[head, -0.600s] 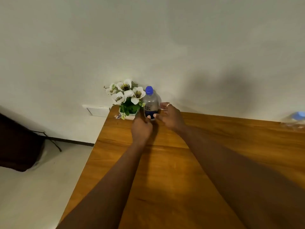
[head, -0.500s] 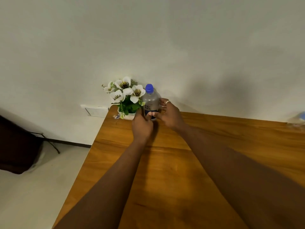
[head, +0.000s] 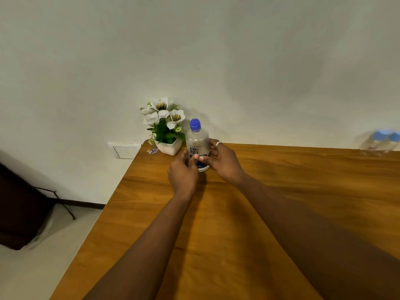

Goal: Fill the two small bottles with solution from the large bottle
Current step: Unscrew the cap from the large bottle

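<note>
The large bottle (head: 197,142) is clear with a blue cap and a "re-nu" label. It stands upright near the table's far left corner. My right hand (head: 220,159), a ring on one finger, wraps the bottle's right side, thumb across the label. My left hand (head: 183,169) touches its lower left side, fingers curled against it. The two small bottles (head: 381,142), clear with blue caps, stand blurred at the far right edge of the table.
A white pot of white flowers (head: 165,131) stands just left of the large bottle at the corner. The wooden table (head: 249,213) ends at a left edge over the floor. A dark object (head: 19,208) sits on the floor at left.
The large bottle has come a little toward me and away from the flower pot, with both hands around it. The view has shifted, so the small bottles show more.
</note>
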